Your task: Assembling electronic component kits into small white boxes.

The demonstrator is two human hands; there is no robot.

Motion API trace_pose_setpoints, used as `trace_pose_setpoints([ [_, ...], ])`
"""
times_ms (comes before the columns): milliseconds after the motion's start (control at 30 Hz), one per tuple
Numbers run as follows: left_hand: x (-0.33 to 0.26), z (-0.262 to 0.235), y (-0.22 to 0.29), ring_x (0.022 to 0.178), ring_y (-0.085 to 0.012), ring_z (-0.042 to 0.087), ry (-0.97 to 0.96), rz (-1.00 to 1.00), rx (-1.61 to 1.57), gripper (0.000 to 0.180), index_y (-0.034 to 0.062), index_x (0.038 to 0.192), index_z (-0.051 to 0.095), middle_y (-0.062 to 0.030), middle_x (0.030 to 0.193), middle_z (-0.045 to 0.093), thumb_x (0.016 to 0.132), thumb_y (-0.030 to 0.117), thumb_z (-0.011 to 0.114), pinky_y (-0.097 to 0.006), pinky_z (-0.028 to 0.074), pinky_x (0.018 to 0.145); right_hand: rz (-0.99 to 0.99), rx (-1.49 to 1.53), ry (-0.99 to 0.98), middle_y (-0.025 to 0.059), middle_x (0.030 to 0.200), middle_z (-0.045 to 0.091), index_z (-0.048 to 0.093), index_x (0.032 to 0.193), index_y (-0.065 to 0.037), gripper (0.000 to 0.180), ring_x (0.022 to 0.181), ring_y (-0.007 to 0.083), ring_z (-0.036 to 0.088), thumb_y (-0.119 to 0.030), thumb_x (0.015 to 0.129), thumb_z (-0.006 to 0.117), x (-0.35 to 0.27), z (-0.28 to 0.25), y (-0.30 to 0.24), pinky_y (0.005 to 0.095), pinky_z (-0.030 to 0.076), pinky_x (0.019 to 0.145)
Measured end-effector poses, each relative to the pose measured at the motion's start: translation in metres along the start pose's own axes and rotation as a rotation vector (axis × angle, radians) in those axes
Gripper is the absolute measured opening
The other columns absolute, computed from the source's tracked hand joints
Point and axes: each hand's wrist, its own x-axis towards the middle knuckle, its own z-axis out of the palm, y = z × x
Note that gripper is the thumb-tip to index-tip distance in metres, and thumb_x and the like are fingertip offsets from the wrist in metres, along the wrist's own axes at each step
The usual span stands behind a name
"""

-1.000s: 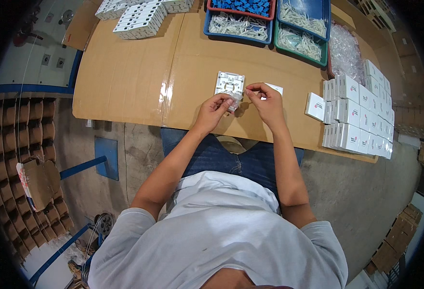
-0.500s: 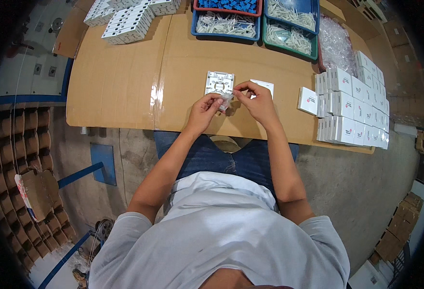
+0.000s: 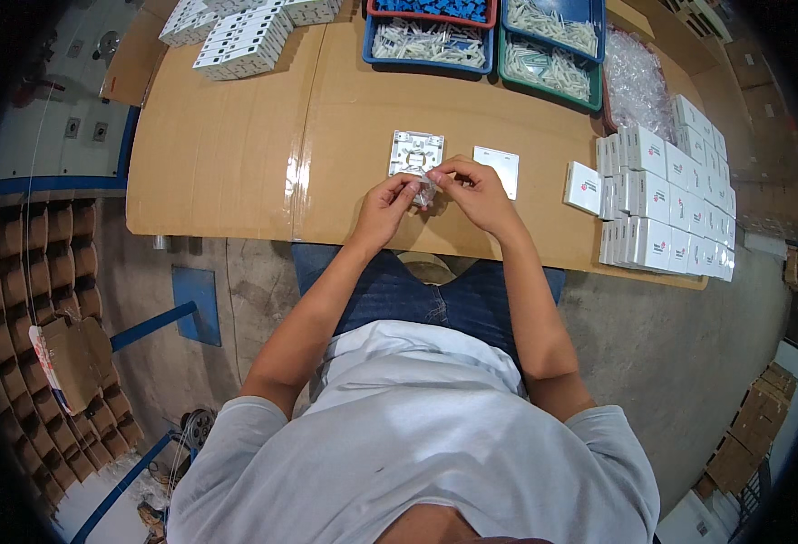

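A small clear bag (image 3: 425, 194) is between the hands, above the table close to the near edge of a white frame (image 3: 416, 148); I cannot tell whether they touch; the left hand (image 3: 384, 210) is nearly closed, thumb and forefinger pinching the bag's left side; the right hand (image 3: 479, 192) has its thumb and fingertips pinched together at the bag's upper right; a white plate (image 3: 498, 167) lies just beyond the right hand, on the cardboard-covered table (image 3: 218, 154); farther right, a single white box (image 3: 583, 188) sits just beside stacked boxes (image 3: 653, 197); beyond are trays (image 3: 426, 65) of small parts.
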Motion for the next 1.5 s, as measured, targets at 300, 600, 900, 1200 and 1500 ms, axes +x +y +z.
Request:
trace_pose_setpoints([
  [300,0.0,-0.002,-0.005,0.089,-0.007,0.063,0.019,0.029,0.022,0.025,0.0011,0.118,0.068,-0.0011,0.098,0.071,0.108,0.02,0.056,-0.023,0.05,0.079,0.037,-0.096,-0.103,-0.0023,0.086,0.06,0.076,0.108,-0.003,0.017,0.07,0.0057,0.045,-0.008,0.092,0.073,-0.004,-0.007,-0.015,0.0223,0.037,0.063],
  [600,-0.002,0.002,0.002,0.089,-0.0093,0.064,0.018,-0.012,-0.003,0.031,-0.0013,0.121,0.068,-0.0034,0.102,0.072,0.108,0.024,0.056,-0.025,0.052,0.08,-0.058,-0.009,0.029,-0.0026,0.095,0.065,0.076,0.111,-0.005,0.018,0.078,0.0046,0.05,-0.005,0.093,0.072,-0.004,-0.004,-0.028,0.0217,0.04,0.066],
  [900,0.001,-0.004,0.007,0.088,-0.0168,0.068,-0.1,0.04,-0.068,0.043,-0.003,0.126,0.064,-0.0101,0.107,0.073,0.112,0.031,0.042,-0.031,0.054,0.086,0.001,-0.029,0.244,-0.0002,0.089,0.067,0.072,0.116,-0.004,0.026,0.07,0.0046,0.053,-0.013,0.093,0.075,0.003,-0.003,-0.013,0.0228,0.044,0.063],
  [1200,0.002,-0.007,0.002,0.089,-0.0157,0.068,-0.088,0.001,-0.123,0.033,-0.0026,0.127,0.062,-0.0097,0.109,0.072,0.109,0.023,0.051,-0.03,0.054,0.087,0.048,0.016,0.108,0.0005,0.082,0.07,0.077,0.103,-0.003,0.018,0.071,0.005,0.057,-0.018,0.094,0.075,0.0,-0.003,0.001,0.0227,0.044,0.063],
  [1500,-0.001,-0.001,0.005,0.094,-0.0114,0.067,-0.069,-0.016,-0.033,0.022,-0.0001,0.117,0.062,-0.0058,0.104,0.07,0.096,0.003,0.07,-0.026,0.054,0.085,0.098,-0.101,0.159,-0.0003,0.083,0.071,0.076,0.105,-0.001,0.017,0.071,0.0055,0.057,-0.015,0.095,0.073,0.001,-0.006,0.007,0.0224,0.046,0.065],
])
